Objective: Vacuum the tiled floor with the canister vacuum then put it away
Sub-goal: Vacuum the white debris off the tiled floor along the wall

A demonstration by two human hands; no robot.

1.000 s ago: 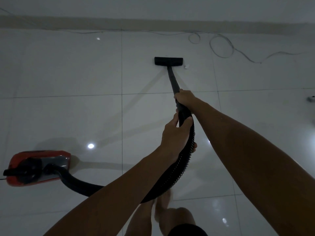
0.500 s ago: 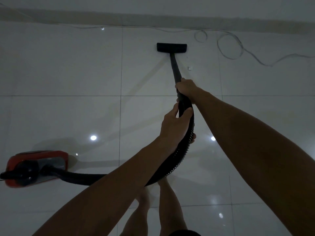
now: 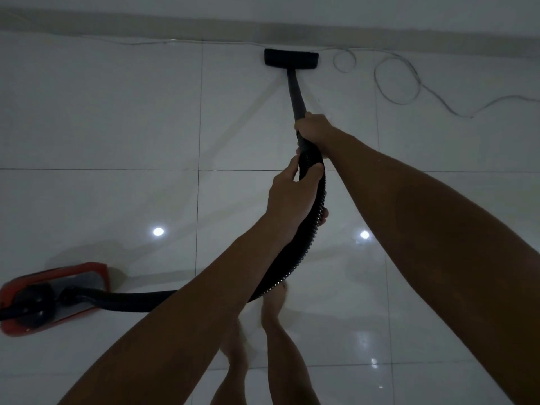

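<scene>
Gripping the black wand (image 3: 295, 95) with the right hand (image 3: 314, 131) near its upper end, fingers curled round the tube, the person is also holding the ribbed hose (image 3: 309, 229) just below with the left hand (image 3: 289, 200), whose thumb and fingers are wrapping the cuff where hose meets wand. The floor head (image 3: 291, 57) is lying flat on the tiled floor (image 3: 117, 127), just beside the skirting (image 3: 146, 27) at the foot of the wall, and the red canister (image 3: 52, 296) is sitting low at the left, well apart from the head, with the hose running from it up to the hands. I am judging the wand to be stiff and light, so it is steering well from the two-handed hold high on the tube; the hose is looking soft and springy, likely tugging sideways, and the canister is probably the heavy part, best moved by its own handle when it is being put away. The glossy tiles are looking slippery for bare feet (image 3: 277, 302). A thin loose cable (image 3: 394, 80) is looping on the floor just right of the head and could be getting sucked in. Compared with a second ago, the head is sitting further forward, closer to the wall, the arms are reaching out further, and the canister is lying lower and more to the left in view.
</scene>
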